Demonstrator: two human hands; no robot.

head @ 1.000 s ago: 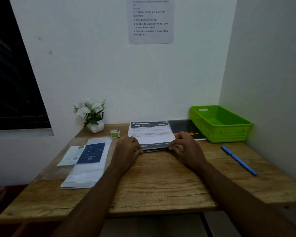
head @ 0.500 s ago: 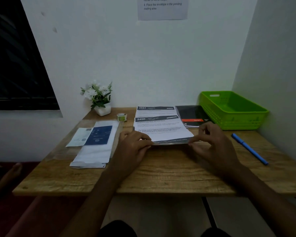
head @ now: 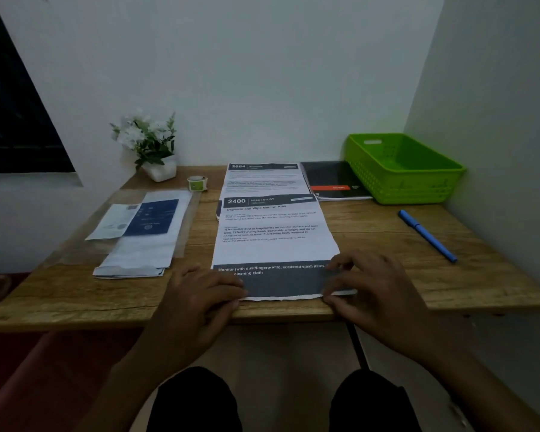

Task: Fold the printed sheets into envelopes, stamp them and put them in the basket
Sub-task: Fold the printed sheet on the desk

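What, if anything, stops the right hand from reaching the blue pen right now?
Probably nothing, so yes. The pen lies alone on bare table, right of the right hand, with nothing between them. That hand's fingers do hold the near corner of the printed sheet, so it must let go first.

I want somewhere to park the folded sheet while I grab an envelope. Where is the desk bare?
Bare wood lies between the top printed sheet and the blue pen, and at the front left, before the envelope stack. The back edge is crowded: flower pot, sticker roll, second sheet, black booklet, green basket.
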